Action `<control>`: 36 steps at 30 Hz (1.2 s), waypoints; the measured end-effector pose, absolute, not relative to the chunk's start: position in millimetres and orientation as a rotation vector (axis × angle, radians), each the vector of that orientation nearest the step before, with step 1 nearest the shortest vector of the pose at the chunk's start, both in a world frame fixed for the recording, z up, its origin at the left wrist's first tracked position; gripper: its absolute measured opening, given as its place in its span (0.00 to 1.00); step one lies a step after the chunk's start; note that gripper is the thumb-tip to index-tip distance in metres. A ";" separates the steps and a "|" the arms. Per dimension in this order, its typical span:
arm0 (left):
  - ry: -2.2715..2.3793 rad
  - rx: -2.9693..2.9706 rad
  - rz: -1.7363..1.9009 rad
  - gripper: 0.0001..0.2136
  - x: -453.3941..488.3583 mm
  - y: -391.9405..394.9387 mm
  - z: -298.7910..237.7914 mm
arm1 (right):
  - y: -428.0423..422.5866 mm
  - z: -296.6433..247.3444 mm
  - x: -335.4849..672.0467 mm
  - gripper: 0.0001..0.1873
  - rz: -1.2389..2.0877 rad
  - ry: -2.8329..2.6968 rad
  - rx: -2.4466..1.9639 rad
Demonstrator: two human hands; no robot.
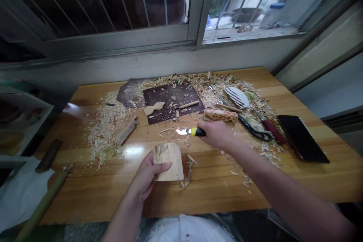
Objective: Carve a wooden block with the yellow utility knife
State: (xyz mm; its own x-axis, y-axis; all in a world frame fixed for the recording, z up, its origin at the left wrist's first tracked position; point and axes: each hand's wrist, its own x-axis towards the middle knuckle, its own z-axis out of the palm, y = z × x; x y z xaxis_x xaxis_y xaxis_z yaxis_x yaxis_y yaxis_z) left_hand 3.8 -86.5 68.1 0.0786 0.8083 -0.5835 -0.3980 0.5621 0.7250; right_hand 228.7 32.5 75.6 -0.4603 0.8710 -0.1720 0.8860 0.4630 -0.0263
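My left hand [150,172] grips a flat, squarish piece of pale wood [170,160] by its left side, thumb across its face. The wood is held above the near part of the table. To the right and farther off, my right hand [217,134] is closed round the black handle of a knife [185,131] with a yellow band, its short bright blade pointing left. Blade and wood are apart. Just beyond my right hand lies a rough, partly peeled piece of wood [221,115]. Thin shavings [189,174] lie by the wood's right edge.
On the wooden table [93,196] are heaps of shavings [104,132], a dark mat [159,96] bearing a carved wooden piece [154,108], wood strips [126,130], a white comb [239,97], a black-handled tool [255,131], a red-handled tool [273,130] and a black tablet-like slab [302,138]. A barred window stands behind.
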 end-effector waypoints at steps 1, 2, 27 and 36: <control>1.185 0.432 0.954 0.23 4.9 -85.1 69.3 | 25.7 75.4 221.1 0.10 -0.193 2.594 1.503; 1.196 0.430 0.965 0.24 6.1 -83.9 70.6 | 18.7 75.1 213.8 0.09 -0.216 2.616 1.457; 1.263 0.527 0.972 0.25 22.8 -77.3 69.9 | 8.0 56.4 201.0 0.09 -0.269 2.709 1.265; 1.243 0.474 0.913 0.21 7.2 -87.4 66.4 | 37.2 62.3 240.8 0.10 -0.157 2.555 1.515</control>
State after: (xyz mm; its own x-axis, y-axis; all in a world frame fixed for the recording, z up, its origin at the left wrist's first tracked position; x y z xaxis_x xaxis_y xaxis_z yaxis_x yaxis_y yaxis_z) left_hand 7.2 -87.4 66.4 0.0473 0.8011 -0.5966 -0.3293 0.5764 0.7479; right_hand 240.8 37.2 62.3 -0.4710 0.8600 -0.1962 0.8776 0.4793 -0.0056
